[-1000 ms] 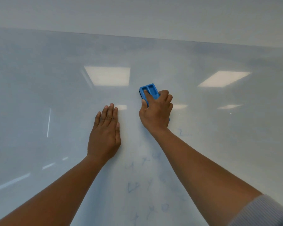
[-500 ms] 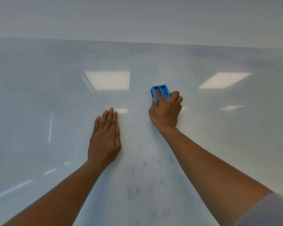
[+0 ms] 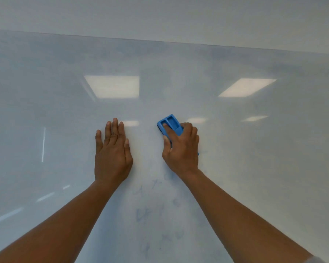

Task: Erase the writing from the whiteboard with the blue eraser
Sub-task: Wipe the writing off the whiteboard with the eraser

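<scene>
Blue eraser (image 3: 171, 123) moved left; right hand (image 3: 181, 149) hides its lower half.

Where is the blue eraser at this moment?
In the head view the blue eraser lies on the whiteboard just right of centre, gripped by the right hand, with the left hand flat beside it.

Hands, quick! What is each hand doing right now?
Left hand: open, flat on the whiteboard.
Right hand: closed, holding the blue eraser against the whiteboard.
</scene>
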`<state>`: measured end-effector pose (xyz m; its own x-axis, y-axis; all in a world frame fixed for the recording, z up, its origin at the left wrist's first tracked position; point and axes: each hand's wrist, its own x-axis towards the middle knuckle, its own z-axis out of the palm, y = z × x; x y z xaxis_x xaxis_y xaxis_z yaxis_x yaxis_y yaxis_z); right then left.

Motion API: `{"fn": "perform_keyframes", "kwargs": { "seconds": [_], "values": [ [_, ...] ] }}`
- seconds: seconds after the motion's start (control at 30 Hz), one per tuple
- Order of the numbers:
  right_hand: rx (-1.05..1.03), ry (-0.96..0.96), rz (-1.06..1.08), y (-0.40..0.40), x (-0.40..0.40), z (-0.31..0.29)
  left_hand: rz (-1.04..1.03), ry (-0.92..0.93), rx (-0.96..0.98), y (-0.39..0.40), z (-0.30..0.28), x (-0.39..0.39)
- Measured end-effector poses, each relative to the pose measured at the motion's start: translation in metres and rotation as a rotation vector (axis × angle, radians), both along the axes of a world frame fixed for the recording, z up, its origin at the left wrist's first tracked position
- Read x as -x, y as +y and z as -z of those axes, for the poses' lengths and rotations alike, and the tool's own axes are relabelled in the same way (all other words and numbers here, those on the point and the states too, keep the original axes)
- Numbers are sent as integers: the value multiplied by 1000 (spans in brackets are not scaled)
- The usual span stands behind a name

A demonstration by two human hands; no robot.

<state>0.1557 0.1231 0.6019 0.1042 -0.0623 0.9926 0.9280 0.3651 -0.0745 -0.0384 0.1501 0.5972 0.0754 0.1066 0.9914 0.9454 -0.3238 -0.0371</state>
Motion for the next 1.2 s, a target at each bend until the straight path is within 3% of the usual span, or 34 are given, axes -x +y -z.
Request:
{"fn": "perform_keyframes", "kwargs": {
  "seconds": [0.17,0.3,0.5,0.63,0.7,0.8,0.93,1.1,1.2],
  "values": [
    [-19,270,50,7,-56,9,11,24,-11,-1,7,-3],
    [-28,331,45,9,-40,31,29,42,-13,-2,15,0],
    [-2,65,-8,1,26,62,45,56,5,-3,16,7],
    [57,-162,0,-5,24,79,46,84,29,-7,23,11],
    [54,-139,29,-3,5,73,48,105,33,-8,24,14],
    [26,77,34,1,-19,51,44,123,22,-9,25,19],
    [6,164,18,4,-8,37,51,99,12,-8,25,16],
    [46,-133,-17,-4,41,70,55,65,23,-6,24,12],
    [104,-216,-65,-8,58,104,47,65,30,-7,24,14]
  ]
}}
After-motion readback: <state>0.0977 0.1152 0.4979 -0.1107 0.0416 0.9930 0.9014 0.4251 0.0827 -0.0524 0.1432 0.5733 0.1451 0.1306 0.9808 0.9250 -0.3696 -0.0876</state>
